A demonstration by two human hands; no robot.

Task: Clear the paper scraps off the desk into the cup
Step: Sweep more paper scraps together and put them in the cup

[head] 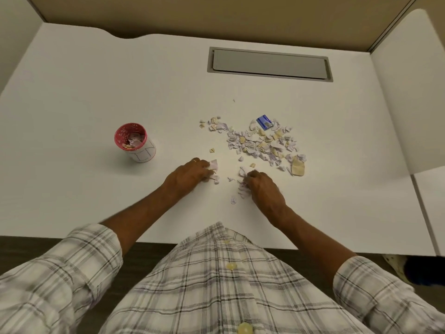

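Observation:
A pile of white, lilac and cream paper scraps (262,143) lies spread over the middle of the white desk (96,92). A paper cup (134,142) with a pink inside stands to the left, with some scraps in it. My left hand (190,173) rests on the desk right of the cup, its fingers closed on a few scraps (213,165). My right hand (263,186) sits below the pile, its fingers curled around other scraps (242,186). A larger cream piece (298,168) lies at the pile's lower right.
A small blue card or box (264,122) sits at the pile's top edge. A grey cable hatch (269,64) is set into the desk further back. Partition walls (216,15) close off the back and right side. The desk's front edge runs just before my shirt.

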